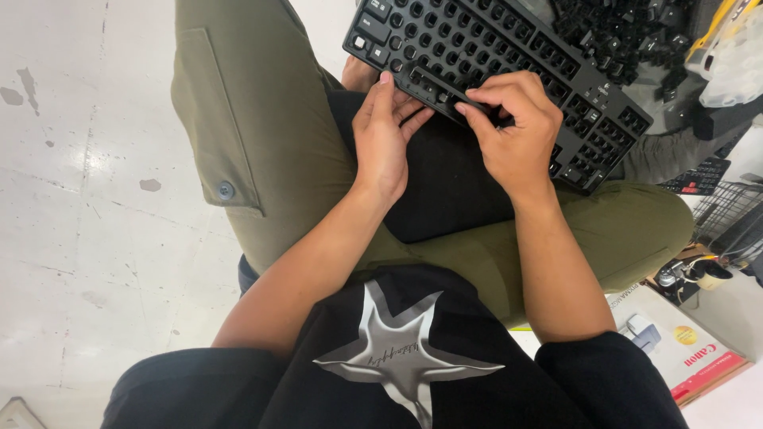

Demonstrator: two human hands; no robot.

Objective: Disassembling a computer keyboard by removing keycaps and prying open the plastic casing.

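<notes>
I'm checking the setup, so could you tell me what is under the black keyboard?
The keyboard rests on a black cushion over olive-trousered legs. The hands hide part of its near edge.

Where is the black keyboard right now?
In the head view the black keyboard lies tilted across the person's lap at upper centre, under the left hand and right hand, beside a pile of loose keycaps.

Keyboard point(509, 71) far edge cut off at top; part under right hand point(517, 135) hidden
</notes>
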